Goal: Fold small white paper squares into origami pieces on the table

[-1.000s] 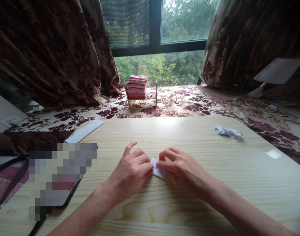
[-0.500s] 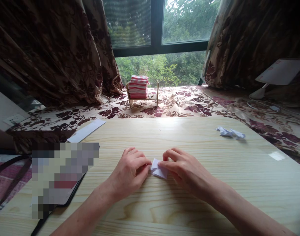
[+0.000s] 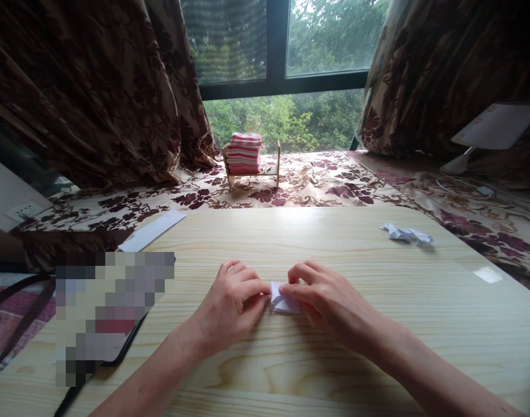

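A small white folded paper (image 3: 284, 303) lies on the pale wooden table between my two hands. My left hand (image 3: 238, 294) is closed, its thumb and index fingertip meeting at the paper's left edge. From the right, my right hand (image 3: 321, 292) bends over the paper, fingertips on its upper right part. That hand is closed as well, and its thumb is partly hidden behind the fingers. Creases cross the paper's visible face.
Folded white paper shapes (image 3: 406, 233) rest at the table's far right. A white paper strip (image 3: 152, 230) lies back left, beside a blurred-out dark-edged object (image 3: 117, 313). Beyond the table (image 3: 334, 370) stand a small rack with striped cloths (image 3: 244, 154) and a lamp (image 3: 493, 127).
The folded paper has turned slightly and shifted a little to the right, now lying more squarely. My left fingertips have followed it rightward; my right hand has hardly moved.
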The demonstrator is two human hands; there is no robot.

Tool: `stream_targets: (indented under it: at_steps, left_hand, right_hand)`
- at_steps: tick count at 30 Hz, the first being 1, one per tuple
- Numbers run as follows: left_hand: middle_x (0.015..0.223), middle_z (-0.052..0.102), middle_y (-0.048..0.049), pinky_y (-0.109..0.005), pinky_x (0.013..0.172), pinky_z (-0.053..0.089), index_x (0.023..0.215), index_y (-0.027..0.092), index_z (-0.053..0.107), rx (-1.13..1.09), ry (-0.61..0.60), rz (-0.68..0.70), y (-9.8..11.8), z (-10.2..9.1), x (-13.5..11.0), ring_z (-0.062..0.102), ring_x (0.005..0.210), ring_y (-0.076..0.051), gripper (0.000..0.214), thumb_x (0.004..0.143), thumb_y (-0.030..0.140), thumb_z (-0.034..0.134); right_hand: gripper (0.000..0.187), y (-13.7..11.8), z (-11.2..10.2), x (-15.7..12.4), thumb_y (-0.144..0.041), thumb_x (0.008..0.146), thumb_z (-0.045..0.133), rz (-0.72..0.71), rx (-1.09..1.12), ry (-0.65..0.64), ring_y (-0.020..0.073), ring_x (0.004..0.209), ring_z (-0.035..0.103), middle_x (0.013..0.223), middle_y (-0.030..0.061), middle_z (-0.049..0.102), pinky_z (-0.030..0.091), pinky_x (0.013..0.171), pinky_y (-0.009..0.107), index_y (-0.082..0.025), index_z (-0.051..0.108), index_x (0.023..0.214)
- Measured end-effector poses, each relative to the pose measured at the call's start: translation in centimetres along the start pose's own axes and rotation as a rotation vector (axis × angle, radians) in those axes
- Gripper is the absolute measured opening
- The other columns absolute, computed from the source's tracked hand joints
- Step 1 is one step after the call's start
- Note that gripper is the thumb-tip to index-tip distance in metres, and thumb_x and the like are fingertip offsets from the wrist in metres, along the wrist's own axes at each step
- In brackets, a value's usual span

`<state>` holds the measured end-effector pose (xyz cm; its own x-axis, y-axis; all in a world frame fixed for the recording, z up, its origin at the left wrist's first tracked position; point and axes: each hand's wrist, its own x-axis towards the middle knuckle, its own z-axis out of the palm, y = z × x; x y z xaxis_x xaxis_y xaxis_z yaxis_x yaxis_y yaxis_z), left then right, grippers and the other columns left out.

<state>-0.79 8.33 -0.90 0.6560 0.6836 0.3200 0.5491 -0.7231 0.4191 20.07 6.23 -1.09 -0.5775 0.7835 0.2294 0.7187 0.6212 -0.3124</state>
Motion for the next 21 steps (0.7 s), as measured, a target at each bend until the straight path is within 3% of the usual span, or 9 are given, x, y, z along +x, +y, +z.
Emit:
stream_targets:
  at_steps: [5, 9, 12, 17, 21]
  left_hand:
    - [0.070, 0.060, -0.0005, -0.037, 0.082, 0.036, 0.075, 0.020, 0.064, -0.010, 0.039, -0.073, 0.6, 0.4, 0.1, 0.051, 0.076, -0.017, 0.014, 0.084, 0.022, 0.054]
    - [0.074, 0.059, -0.0009, -0.037, 0.079, 0.037, 0.069, 0.018, 0.059, 0.000, 0.069, -0.184, 1.1, 1.1, 0.0, 0.050, 0.080, -0.019, 0.016, 0.076, 0.030, 0.067]
    - [0.079, 0.059, -0.0014, -0.038, 0.080, 0.038, 0.071, 0.018, 0.057, 0.002, 0.077, -0.258, 1.5, 1.4, 0.0, 0.049, 0.083, -0.020, 0.016, 0.072, 0.027, 0.071]
    - [0.083, 0.059, -0.0023, -0.039, 0.081, 0.039, 0.071, 0.018, 0.058, -0.025, 0.077, -0.281, 1.8, 1.5, 0.2, 0.049, 0.086, -0.021, 0.010, 0.072, 0.020, 0.068]
    - [0.085, 0.060, -0.0029, -0.039, 0.081, 0.040, 0.071, 0.018, 0.058, -0.057, 0.084, -0.262, 1.8, 1.6, 0.3, 0.051, 0.087, -0.021, 0.008, 0.072, 0.016, 0.066]
  right_hand:
    - [0.033, -0.2, -0.1, -0.1, 0.002, 0.074, 0.051, 0.003, 0.001, 0.009, 0.0164, 0.078, 0.050, 0.088, 0.0049, 0.060, 0.039, 0.064, 0.025, -0.023, 0.068, 0.087]
    - [0.022, -0.4, -0.1, -0.1, -0.007, 0.082, 0.052, 0.019, 0.012, 0.010, 0.0161, 0.077, 0.050, 0.087, 0.0054, 0.060, 0.040, 0.063, 0.025, -0.022, 0.068, 0.086]
    - [0.019, -0.5, 0.0, -0.2, -0.014, 0.086, 0.051, 0.043, 0.037, 0.015, 0.0166, 0.078, 0.051, 0.088, 0.0060, 0.060, 0.041, 0.064, 0.026, -0.021, 0.068, 0.085]
    - [0.014, -0.5, 0.3, -0.1, -0.018, 0.086, 0.053, 0.165, 0.119, 0.042, 0.0165, 0.081, 0.054, 0.090, 0.0056, 0.060, 0.043, 0.067, 0.027, -0.020, 0.066, 0.085]
    - [0.007, -0.4, 0.8, 0.2, -0.019, 0.082, 0.056, 0.301, 0.174, 0.054, 0.0134, 0.070, 0.056, 0.091, 0.0034, 0.061, 0.042, 0.062, 0.026, -0.020, 0.062, 0.085]
